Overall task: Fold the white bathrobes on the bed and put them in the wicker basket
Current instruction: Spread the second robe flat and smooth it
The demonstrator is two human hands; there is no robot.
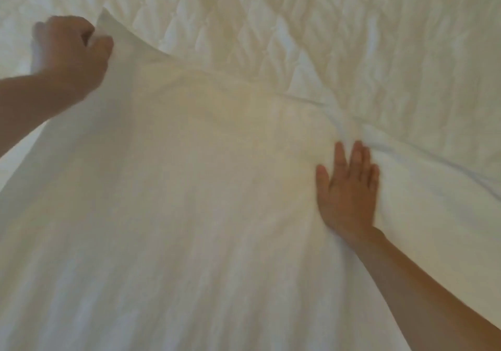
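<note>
A white bathrobe (203,201) lies spread across the bed and fills most of the view. My left hand (71,52) is closed on its far left corner and holds that corner lifted off the bed. My right hand (348,188) lies flat with fingers apart on the robe's right side, pressing the fabric down next to some creases. The wicker basket is not in view.
The quilted white bedcover (325,25) stretches beyond the robe at the top and right. More white fabric (433,201) bunches to the right of my right hand. The picture is blurred.
</note>
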